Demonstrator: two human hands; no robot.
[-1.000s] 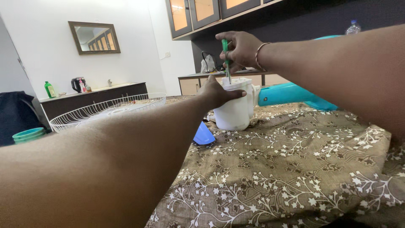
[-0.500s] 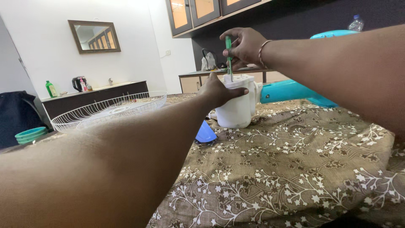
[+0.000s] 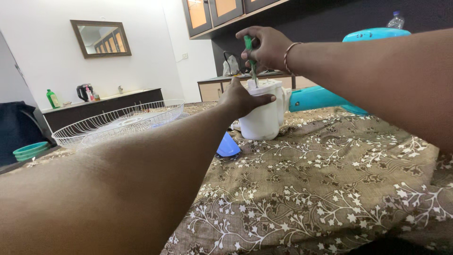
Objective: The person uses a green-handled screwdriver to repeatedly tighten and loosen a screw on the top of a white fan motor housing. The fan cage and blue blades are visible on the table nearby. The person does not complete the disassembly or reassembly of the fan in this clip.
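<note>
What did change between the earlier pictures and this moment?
Almost nothing moved. The right hand still holds the green-handled screwdriver upright over the white motor housing, perhaps a little higher. The left hand stays clasped on the housing. The wire fan guard and blue cone lie unchanged.

Bright even daylight, soft shadows, wide-angle edge stretch, near forearm blurred
</note>
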